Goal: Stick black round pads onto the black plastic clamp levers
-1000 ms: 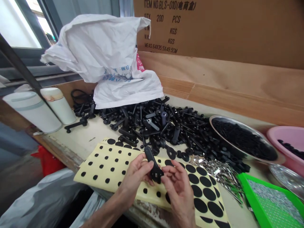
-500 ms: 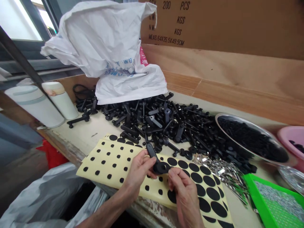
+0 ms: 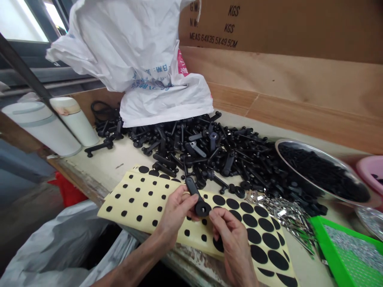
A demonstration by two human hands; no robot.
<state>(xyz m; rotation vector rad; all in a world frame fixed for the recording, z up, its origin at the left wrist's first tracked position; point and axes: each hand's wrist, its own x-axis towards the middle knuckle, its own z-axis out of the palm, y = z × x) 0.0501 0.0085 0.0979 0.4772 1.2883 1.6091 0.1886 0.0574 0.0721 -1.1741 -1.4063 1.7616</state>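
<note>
My left hand [image 3: 176,210] grips a black plastic lever part [image 3: 196,196] by its shaft, its round end pointing down toward me. My right hand [image 3: 231,235] is closed in a pinch, fingertips pressed against that round end. Both hands hover over a yellow backing sheet [image 3: 134,195] of small black dots and a sheet of larger black round pads [image 3: 263,235]. Behind them a big heap of the same black lever parts [image 3: 209,149] covers the bench.
A white woven sack [image 3: 140,59] lies behind the heap. A steel bowl [image 3: 321,171] of black screws, a pink basin [image 3: 371,169], silver metal clips [image 3: 284,217] and a green tray [image 3: 344,255] sit to the right. Two white containers [image 3: 56,123] stand left. A cardboard box [image 3: 284,24] backs the bench.
The lever part has been turned so its round end faces down, and my right fingertips have closed in against that end. The camera tipped slightly downward.
</note>
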